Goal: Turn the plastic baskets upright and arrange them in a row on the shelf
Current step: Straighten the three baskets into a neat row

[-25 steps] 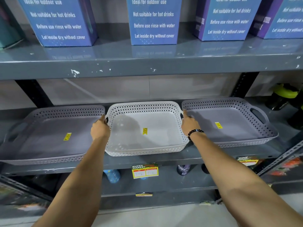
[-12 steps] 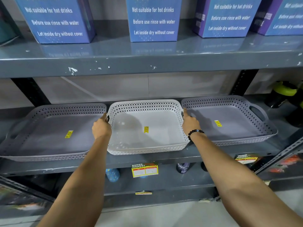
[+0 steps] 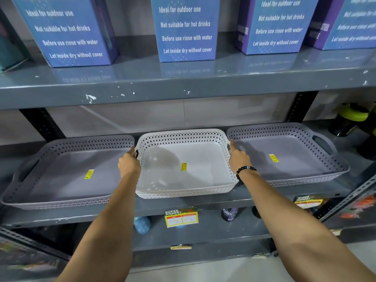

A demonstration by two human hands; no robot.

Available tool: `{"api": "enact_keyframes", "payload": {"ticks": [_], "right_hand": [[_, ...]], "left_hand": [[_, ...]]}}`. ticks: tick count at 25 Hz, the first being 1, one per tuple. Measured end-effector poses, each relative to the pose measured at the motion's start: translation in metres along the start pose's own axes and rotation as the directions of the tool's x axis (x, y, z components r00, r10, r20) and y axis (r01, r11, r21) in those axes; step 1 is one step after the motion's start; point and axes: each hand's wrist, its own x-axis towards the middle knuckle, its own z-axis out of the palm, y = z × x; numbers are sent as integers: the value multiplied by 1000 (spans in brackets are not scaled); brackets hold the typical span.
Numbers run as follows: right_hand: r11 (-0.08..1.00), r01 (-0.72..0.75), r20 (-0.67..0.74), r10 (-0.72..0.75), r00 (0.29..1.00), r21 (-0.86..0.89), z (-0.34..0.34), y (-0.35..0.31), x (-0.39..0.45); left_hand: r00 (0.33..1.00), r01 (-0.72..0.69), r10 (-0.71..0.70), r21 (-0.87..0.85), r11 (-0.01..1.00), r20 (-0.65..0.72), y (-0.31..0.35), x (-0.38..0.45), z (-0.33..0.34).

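The head view is filled by a grey metal shelf [image 3: 254,195] on which three plastic baskets are set upright in a row, open sides up. The middle one, a white basket [image 3: 162,163], is shallow and rectangular with rounded corners, a smooth flat floor and walls pierced by a diamond lattice; it is flanked by a left grey basket [image 3: 61,176] and a right grey basket [image 3: 295,155] of the same perforated pattern, each just beside it. One small yellow sticker is seen on the floor of each basket, three in all. The white basket is gripped at both side handles: the left hand [image 3: 129,164] is closed around its left rim, and the right hand [image 3: 238,158] is closed on its right rim, with a black beaded bracelet [image 3: 245,170] worn at that wrist. On the upper shelf [image 3: 183,88], whose paint is chipped, four blue cardboard boxes [image 3: 186,29] with white printed text are stood. A price tag [image 3: 181,217] is fixed to the shelf's near edge.
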Motion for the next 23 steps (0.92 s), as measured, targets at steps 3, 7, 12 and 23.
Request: {"api": "enact_keyframes", "payload": {"ticks": [3,7,12,23], "right_hand": [[1000,-6,0,6,1000,-6,-2,2,1],[1000,-7,7,7,1000,0,-3,7,2],[1000,-14,-8,14,1000,25,-3,8,1],[999,-18,-5,18,1000,29,-7,10,-13]], "left_hand": [[1000,-5,5,7,1000,1,2,0,4],[1000,0,0,-9,1000,-5,5,-8,6],[1000,11,-11,-35,999,0,6,-11,7],[1000,8,-8,-20,1000,-7,2,-19,5]]}}
